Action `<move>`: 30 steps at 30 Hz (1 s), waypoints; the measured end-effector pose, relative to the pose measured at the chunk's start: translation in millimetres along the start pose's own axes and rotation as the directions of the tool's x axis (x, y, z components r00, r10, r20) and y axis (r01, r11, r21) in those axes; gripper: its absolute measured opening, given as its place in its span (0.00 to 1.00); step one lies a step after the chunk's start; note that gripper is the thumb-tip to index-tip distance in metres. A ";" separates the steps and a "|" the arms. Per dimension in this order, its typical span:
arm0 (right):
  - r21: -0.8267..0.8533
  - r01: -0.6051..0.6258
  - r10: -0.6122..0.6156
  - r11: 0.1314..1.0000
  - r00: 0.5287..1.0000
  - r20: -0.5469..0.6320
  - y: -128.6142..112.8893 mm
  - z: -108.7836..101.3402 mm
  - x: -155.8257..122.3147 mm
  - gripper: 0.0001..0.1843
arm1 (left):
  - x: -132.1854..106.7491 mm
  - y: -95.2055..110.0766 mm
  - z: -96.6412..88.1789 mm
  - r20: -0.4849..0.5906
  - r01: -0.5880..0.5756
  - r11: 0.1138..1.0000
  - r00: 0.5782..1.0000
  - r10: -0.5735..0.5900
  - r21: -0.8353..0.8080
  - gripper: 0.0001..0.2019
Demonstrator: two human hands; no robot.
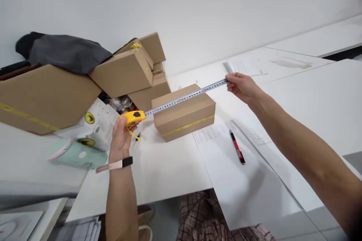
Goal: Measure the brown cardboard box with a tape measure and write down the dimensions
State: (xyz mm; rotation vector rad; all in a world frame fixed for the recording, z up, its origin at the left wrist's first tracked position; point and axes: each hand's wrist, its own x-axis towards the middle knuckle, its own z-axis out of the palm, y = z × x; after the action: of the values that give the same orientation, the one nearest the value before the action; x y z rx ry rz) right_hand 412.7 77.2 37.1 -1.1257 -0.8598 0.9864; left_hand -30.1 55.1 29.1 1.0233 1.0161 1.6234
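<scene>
My left hand [121, 135] is closed round the yellow case of a tape measure [135, 118], left of a cardboard box. From the case a numbered metal blade [183, 98] stretches up and to the right. My right hand [241, 85] pinches the blade's far end, beyond the box. The blade passes over the top of the closed brown cardboard box [186, 119]; whether it touches the lid I cannot tell. A yellow printed strip runs along the box's front side.
Printed paper sheets [243, 196] lie to the right, with a red and black pen [237, 148] on them. Stacked cardboard boxes [121, 73] and a dark grey cloth [70, 51] stand at the left. Below them lies a mint-green pouch [79, 153]. More papers [246, 66] rest near the wall.
</scene>
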 end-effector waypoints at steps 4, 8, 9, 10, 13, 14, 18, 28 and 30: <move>-0.098 -0.059 0.056 0.993 0.998 -0.034 26.0 35.9 23.0 0.13 | 24.0 -18.9 1.5 -0.068 0.100 0.991 0.992 -0.106 -0.085 0.18; -0.198 -0.091 0.087 0.976 0.996 -0.025 49.8 59.3 21.4 0.12 | 25.1 -32.9 5.9 -0.045 0.139 0.985 0.989 -0.144 -0.101 0.19; -0.216 -0.094 0.091 0.972 0.996 -0.021 52.9 62.2 20.1 0.11 | 25.0 -34.6 6.9 -0.037 0.143 0.984 0.988 -0.147 -0.105 0.20; -0.240 -0.098 0.096 0.966 0.995 -0.020 54.9 64.1 19.1 0.10 | 25.3 -35.9 8.0 -0.031 0.146 0.983 0.988 -0.150 -0.107 0.20; -0.332 -0.145 0.151 0.932 0.989 -0.007 57.5 65.8 18.1 0.12 | 27.9 -38.6 11.0 -0.029 0.155 0.981 0.987 -0.160 -0.115 0.20; -0.352 -0.174 0.189 0.920 0.982 0.008 58.3 65.4 18.4 0.13 | 28.9 -39.4 11.8 -0.030 0.160 0.980 0.986 -0.165 -0.118 0.20; -0.330 -0.264 0.315 0.906 0.943 0.111 65.1 61.8 20.7 0.20 | 30.7 -42.2 12.6 -0.025 0.183 0.975 0.982 -0.187 -0.126 0.20; -0.368 -0.257 0.312 0.894 0.945 0.099 75.1 56.0 25.7 0.25 | 29.7 -38.5 10.8 -0.024 0.212 0.976 0.977 -0.213 -0.046 0.21; -0.366 -0.256 0.305 0.895 0.949 0.083 74.7 56.1 25.9 0.24 | 30.1 -38.0 11.1 -0.033 0.208 0.978 0.977 -0.209 -0.022 0.21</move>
State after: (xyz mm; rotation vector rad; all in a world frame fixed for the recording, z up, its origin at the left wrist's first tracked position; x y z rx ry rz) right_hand 355.5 129.1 -21.5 -1.5340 -1.0322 1.1899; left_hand -15.9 94.3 2.0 0.8486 1.0924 1.4796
